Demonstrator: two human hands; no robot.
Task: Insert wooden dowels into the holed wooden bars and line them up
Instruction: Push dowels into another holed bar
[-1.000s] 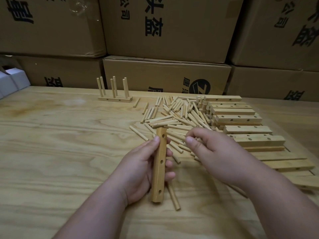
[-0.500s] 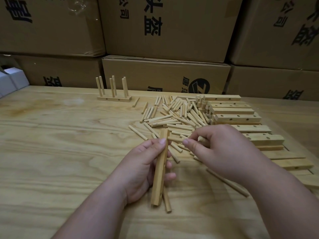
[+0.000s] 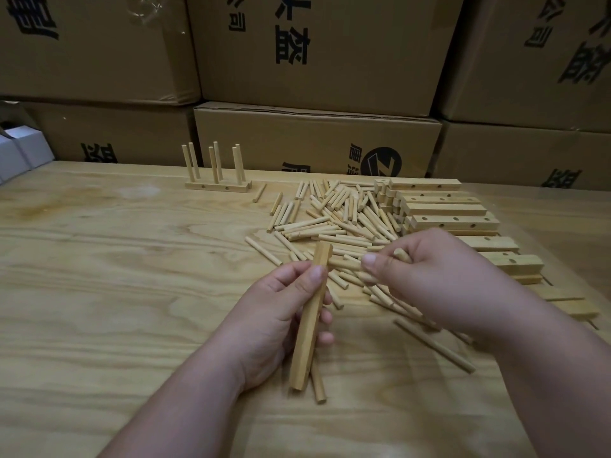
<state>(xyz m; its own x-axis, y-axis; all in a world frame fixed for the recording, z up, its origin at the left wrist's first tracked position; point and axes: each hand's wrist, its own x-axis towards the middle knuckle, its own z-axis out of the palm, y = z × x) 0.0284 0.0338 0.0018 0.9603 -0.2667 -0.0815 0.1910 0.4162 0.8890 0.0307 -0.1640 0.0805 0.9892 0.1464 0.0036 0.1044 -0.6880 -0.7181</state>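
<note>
A: How much room is there on the desk [image 3: 99, 276]?

B: The left half is bare wood grain. Cardboard boxes [image 3: 317, 51] wall off the far edge, with a finished bar [image 3: 216, 186] holding six upright dowels just in front of them.

A: And the hands?

B: The left hand [image 3: 274, 312] grips a pale, square-edged bar [image 3: 309, 322] tilted on end, fingers curled around it. The right hand [image 3: 426, 279] pinches a dowel [image 3: 401, 254] over the loose dowel pile [image 3: 334, 219]. Stacked bars [image 3: 446, 209] lie at right.
</note>
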